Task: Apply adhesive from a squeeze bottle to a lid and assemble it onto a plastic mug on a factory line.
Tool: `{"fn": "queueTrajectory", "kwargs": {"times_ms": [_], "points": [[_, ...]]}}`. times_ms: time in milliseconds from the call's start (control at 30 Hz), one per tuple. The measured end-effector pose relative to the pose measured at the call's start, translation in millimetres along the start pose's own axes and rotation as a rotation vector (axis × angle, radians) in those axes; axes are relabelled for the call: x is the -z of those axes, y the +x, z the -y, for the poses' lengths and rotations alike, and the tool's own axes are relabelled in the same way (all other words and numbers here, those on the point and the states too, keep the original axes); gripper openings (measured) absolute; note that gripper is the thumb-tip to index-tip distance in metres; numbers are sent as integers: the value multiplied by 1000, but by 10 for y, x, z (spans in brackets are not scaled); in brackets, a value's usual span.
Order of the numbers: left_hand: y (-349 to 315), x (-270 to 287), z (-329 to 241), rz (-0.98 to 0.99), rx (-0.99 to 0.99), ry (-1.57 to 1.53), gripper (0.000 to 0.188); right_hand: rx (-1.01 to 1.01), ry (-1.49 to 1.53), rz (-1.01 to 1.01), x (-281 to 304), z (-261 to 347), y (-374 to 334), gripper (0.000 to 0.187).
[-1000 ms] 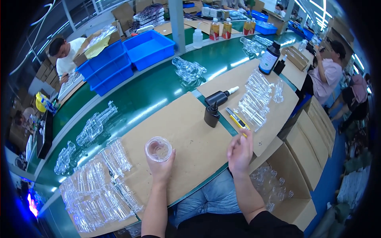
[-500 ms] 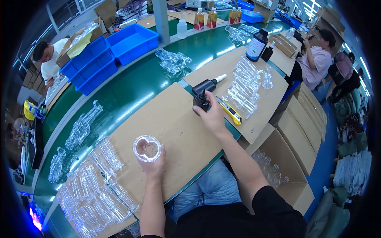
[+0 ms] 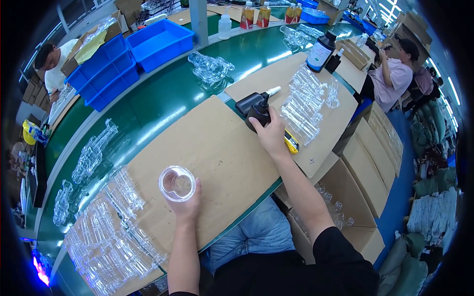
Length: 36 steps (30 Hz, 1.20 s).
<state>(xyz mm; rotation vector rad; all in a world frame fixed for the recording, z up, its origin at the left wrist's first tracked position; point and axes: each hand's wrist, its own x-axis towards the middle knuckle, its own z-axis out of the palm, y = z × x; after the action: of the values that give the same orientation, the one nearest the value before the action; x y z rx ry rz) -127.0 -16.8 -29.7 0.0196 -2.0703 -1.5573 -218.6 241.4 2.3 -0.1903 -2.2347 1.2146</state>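
Note:
My left hand (image 3: 188, 203) is closed around a clear round-rimmed cup-like piece (image 3: 177, 184), its mouth facing up above the cardboard. Farther right, my right hand (image 3: 269, 135) grips a small black bottle with a pointed nozzle (image 3: 257, 116). Just behind it, another black bottle with a white tip (image 3: 245, 102) lies on its side, partly covered. By my right wrist is a yellow utility knife (image 3: 291, 143), its far part hidden by the hand. Clear moulded parts (image 3: 302, 106) lie in rows on the right-hand cardboard.
Many clear pieces (image 3: 108, 241) cover the left side of the cardboard sheet (image 3: 212, 148). Along the green belt (image 3: 148, 130) sit clear part clusters (image 3: 210, 68). Blue bins (image 3: 160, 47) stand beyond. A large black bottle (image 3: 321, 52) is far right; an open carton (image 3: 355, 197) stands below.
My right hand has moved slightly right and away from me with the black bottle, covering more of the knife. The cup-like piece stays in my left hand, shifted a little left in view.

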Motion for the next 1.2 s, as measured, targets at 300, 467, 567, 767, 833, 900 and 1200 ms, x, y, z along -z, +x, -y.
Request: {"fn": "queueTrajectory", "kwargs": {"times_ms": [300, 467, 567, 767, 833, 900, 1200], "points": [[-10, -34, -13, -23, 20, -23, 68, 104, 11, -27, -41, -118, 85, 37], [-26, -15, 0, 52, 70, -82, 68, 27, 51, -5, 22, -29, 46, 47], [23, -7, -43, 66, 32, -131, 69, 116, 60, -119, 83, 96, -279, 49], [76, 48, -96, 171, 25, -124, 70, 529, 139, 246, -117, 896, -353, 36], [120, 34, -103, 158, -16, -108, 70, 382, 309, 274, -551, 1151, 64, 32], [126, 28, -82, 139, -83, -72, 70, 284, 387, 201, -1164, 1153, 616, 33], [-27, -62, 44, 88, 15, -18, 73, 388, -902, 116, -2604, 117, 2284, 51]]}}
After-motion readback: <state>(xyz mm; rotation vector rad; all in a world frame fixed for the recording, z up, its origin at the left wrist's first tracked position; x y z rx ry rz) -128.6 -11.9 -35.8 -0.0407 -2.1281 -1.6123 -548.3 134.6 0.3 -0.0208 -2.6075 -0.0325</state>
